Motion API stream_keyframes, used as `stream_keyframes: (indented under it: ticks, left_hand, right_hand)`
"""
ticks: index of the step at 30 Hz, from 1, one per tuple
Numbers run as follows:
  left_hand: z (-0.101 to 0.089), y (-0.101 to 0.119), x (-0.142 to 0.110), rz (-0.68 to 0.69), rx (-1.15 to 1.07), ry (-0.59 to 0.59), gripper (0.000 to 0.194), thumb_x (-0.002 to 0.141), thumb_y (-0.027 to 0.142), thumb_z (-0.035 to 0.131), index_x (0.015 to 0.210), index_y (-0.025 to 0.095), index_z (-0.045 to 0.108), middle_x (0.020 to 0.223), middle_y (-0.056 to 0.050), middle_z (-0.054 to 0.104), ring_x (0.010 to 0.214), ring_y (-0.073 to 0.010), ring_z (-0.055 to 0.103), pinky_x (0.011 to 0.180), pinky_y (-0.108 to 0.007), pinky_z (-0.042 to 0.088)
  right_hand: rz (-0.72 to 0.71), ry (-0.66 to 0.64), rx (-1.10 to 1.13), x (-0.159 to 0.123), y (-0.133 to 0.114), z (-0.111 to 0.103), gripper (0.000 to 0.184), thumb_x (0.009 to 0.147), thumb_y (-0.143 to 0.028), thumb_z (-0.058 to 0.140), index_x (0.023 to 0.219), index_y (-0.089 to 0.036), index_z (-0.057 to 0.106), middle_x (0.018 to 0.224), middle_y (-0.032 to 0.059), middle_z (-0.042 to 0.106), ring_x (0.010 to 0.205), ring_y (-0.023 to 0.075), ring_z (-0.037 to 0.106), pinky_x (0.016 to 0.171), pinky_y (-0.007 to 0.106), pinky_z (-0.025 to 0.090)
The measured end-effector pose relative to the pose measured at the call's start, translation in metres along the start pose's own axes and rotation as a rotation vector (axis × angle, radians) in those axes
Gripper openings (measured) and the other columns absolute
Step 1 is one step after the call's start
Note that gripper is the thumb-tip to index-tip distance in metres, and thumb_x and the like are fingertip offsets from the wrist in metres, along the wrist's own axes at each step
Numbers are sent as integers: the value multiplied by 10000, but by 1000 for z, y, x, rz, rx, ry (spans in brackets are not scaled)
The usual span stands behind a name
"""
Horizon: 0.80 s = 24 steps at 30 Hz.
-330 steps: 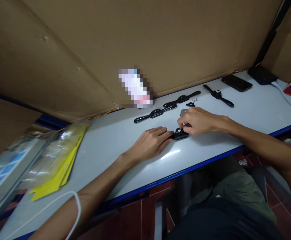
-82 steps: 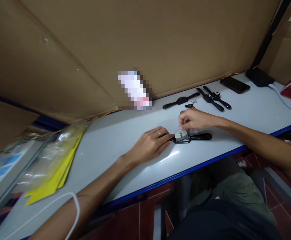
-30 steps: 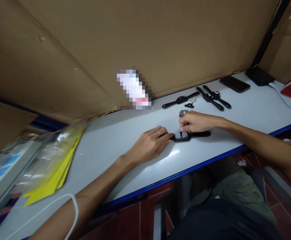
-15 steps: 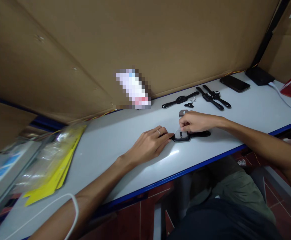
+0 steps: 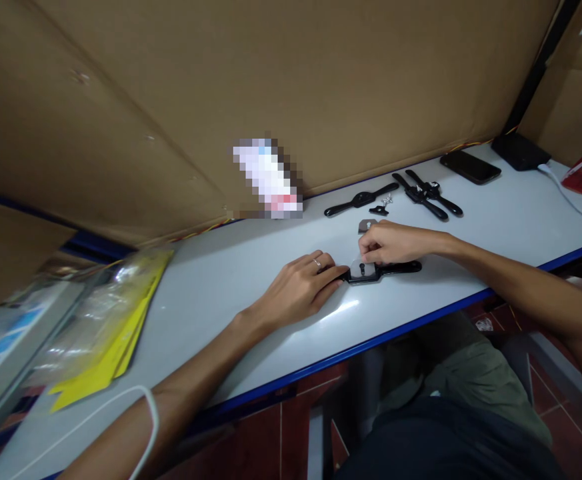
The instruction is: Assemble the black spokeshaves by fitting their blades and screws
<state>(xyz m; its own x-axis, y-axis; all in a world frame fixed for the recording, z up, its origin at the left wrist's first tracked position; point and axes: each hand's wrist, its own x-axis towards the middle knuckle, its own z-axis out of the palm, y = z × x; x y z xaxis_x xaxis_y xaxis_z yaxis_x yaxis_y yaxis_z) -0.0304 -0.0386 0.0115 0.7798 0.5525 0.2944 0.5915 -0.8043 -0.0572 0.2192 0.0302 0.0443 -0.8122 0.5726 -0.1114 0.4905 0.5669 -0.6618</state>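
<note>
Head view: the black tool point(image 5: 399, 268) lies on the white table point(image 5: 241, 287) near its blue front edge point(image 5: 371, 341), with tabletop stretching left to the yellow sheets point(image 5: 135, 333) and a narrower strip in front. The left hand point(image 5: 311, 280), fingers nearly closed, grips the tool's left handle, while the right hand point(image 5: 387, 243) pinches the far end of the metal plate point(image 5: 363, 270) on its middle. Compared with the earliest frame, two other tools point(image 5: 427, 195) now sit side by side at back right, where one lay.

Four black tools point(image 5: 363, 200) point(image 5: 419, 197) point(image 5: 435, 195) point(image 5: 401, 268), two grey plates point(image 5: 368, 225) point(image 5: 357, 270) — and two hands point(image 5: 308, 280) point(image 5: 393, 242).
</note>
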Motion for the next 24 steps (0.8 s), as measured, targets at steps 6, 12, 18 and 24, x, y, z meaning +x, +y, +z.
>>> stream_keyframes:
  ticks: [6, 12, 18, 24]
  left_hand:
    - [-1, 1, 1, -3, -6, 2, 295, 1076, 264, 433, 1199, 143, 671, 967, -80, 655, 883, -201, 617, 722, -344, 563]
    - [0, 1, 0, -12, -5, -3, 290, 1075, 274, 439, 1210, 152, 664, 979, -79, 655, 899, -201, 622, 736, -341, 565]
    - [0, 1, 0, -27, -13, -13, 300, 1074, 276, 432, 1225, 163, 666, 990, -84, 662, 909, -203, 628, 734, -346, 575]
    - [0, 1, 0, -23, -18, -5, 296, 1071, 280, 441, 1220, 160, 667, 984, -83, 658, 905, -209, 633, 744, -355, 576]
  right_hand:
    - [-6, -1, -14, 0, 2, 1, 155, 886, -176, 587, 750, -155, 660, 584, -19, 584, 560, 108, 478, 614, 285, 355]
    - [9, 297, -147, -7, -2, -14, 163, 888, -178, 591, 778, -147, 707, 701, 4, 648, 644, 112, 515, 651, 276, 330]
    - [223, 559, -487, -19, 13, -38, 226, 935, -238, 537, 904, -166, 749, 827, 80, 690, 744, 191, 548, 664, 328, 288]
    - [259, 196, -468, -25, 26, -44, 98, 865, -261, 674, 879, -182, 731, 838, 76, 665, 726, 184, 540, 641, 332, 306]
